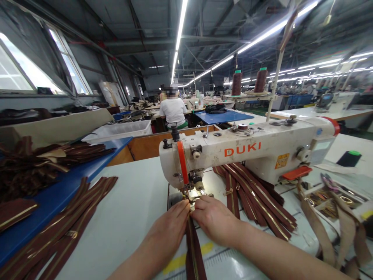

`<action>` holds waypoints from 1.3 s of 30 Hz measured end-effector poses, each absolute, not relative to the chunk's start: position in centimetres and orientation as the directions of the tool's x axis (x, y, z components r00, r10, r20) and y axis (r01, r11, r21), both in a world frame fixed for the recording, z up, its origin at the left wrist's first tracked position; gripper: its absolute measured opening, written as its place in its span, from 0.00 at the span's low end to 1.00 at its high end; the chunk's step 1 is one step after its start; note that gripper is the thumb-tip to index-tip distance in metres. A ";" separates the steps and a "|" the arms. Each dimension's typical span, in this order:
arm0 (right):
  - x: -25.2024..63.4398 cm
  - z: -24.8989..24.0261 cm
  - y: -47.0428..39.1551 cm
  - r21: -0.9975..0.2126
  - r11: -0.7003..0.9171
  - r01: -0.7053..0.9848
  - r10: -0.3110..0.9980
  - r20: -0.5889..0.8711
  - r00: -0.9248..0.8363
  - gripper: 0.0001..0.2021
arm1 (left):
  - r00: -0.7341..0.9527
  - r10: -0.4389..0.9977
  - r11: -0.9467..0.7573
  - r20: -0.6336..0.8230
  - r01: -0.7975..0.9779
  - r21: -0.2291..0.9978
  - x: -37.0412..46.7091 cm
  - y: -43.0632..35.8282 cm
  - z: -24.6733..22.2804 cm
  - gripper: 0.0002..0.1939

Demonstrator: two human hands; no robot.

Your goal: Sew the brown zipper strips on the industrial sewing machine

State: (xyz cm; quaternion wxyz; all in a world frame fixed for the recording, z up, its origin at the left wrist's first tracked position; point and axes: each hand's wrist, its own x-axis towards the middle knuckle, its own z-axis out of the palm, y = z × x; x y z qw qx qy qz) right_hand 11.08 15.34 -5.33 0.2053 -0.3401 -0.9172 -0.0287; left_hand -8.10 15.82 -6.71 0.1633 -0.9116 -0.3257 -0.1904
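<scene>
A brown zipper strip (193,249) with gold teeth runs from the presser foot of the sewing machine (212,146) down toward me. My left hand (174,221) pinches its left side close to the needle, fingers together. On the right side, my right hand (214,219) grips the strip with curled fingers, just in front of the foot. The fingertips nearly meet there, and they hide the strip's end under the needle. A small lamp lights this spot.
Brown zipper strips (253,194) are heaped under the machine arm, and more zippers (72,229) lie at left beside a blue table (87,171). A parts tray (335,198) with hanging tan straps stands at right. Thread cones (237,83) rise behind. A person in white (173,111) sits ahead.
</scene>
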 end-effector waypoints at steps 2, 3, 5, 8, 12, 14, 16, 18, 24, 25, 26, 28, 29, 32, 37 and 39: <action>11.1 -5.3 15.3 -0.087 0.769 0.634 0.610 0.397 -0.686 0.07 | 0.704 0.533 -0.724 0.470 0.667 -0.176 -8.2 15.6 -6.9 0.18; 11.1 -5.3 15.3 -0.087 0.769 0.633 0.609 0.398 -0.686 0.07 | 0.693 0.543 -0.716 0.474 0.677 -0.170 -8.2 15.4 -6.9 0.18; 11.1 -5.3 15.2 -0.088 0.769 0.633 0.609 0.402 -0.684 0.07 | 0.665 0.583 -0.694 0.466 0.707 -0.141 -8.2 15.1 -6.9 0.18; 11.2 -5.2 15.2 -0.087 0.773 0.628 0.605 0.398 -0.690 0.08 | 0.633 0.644 -0.668 0.429 0.739 -0.089 -8.0 14.7 -6.5 0.18; 11.2 -5.1 15.3 -0.091 0.776 0.624 0.603 0.395 -0.693 0.08 | 0.617 0.677 -0.652 0.401 0.756 -0.061 -7.8 14.7 -6.1 0.18; 11.2 -5.1 15.3 -0.097 0.780 0.618 0.599 0.403 -0.692 0.08 | 0.622 0.674 -0.653 0.399 0.754 -0.070 -7.7 14.7 -6.1 0.17; 11.2 -5.1 15.3 -0.103 0.784 0.613 0.594 0.411 -0.691 0.08 | 0.630 0.665 -0.660 0.401 0.747 -0.078 -7.7 14.8 -6.1 0.17; 11.2 -5.2 15.4 -0.114 0.783 0.611 0.597 0.413 -0.688 0.08 | 0.635 0.654 -0.666 0.412 0.741 -0.085 -7.7 14.8 -6.1 0.16; 11.2 -5.0 15.4 -0.134 0.746 0.653 0.648 0.374 -0.664 0.08 | 0.638 0.628 -0.674 0.446 0.732 -0.099 -7.5 14.7 -5.9 0.15; 11.2 -5.0 15.4 -0.137 0.740 0.658 0.655 0.368 -0.660 0.09 | 0.635 0.632 -0.673 0.444 0.734 -0.090 -7.5 14.7 -5.8 0.15; 11.1 -4.9 15.4 -0.138 0.738 0.660 0.658 0.365 -0.659 0.09 | 0.631 0.637 -0.671 0.443 0.737 -0.084 -7.5 14.7 -5.8 0.15; 11.1 -5.0 15.6 -0.136 0.737 0.662 0.659 0.365 -0.658 0.10 | 0.627 0.646 -0.666 0.436 0.741 -0.080 -7.5 14.9 -5.8 0.16; 11.1 -5.0 15.6 -0.133 0.738 0.661 0.657 0.364 -0.660 0.10 | 0.626 0.650 -0.663 0.430 0.744 -0.081 -7.5 14.9 -5.8 0.16; 11.3 -4.9 15.4 -0.123 0.733 0.670 0.662 0.356 -0.660 0.09 | 0.626 0.654 -0.654 0.426 0.750 -0.099 -7.6 14.2 -5.7 0.16; 12.2 -4.6 12.4 -0.175 0.714 0.678 0.692 0.323 -0.645 0.09 | 0.723 0.501 -0.746 0.476 0.639 -0.185 -7.1 9.4 -5.2 0.17; 12.5 -4.7 10.7 -0.234 0.696 0.679 0.715 0.315 -0.624 0.10 | 0.756 0.430 -0.784 0.493 0.583 -0.211 -6.8 7.3 -5.4 0.17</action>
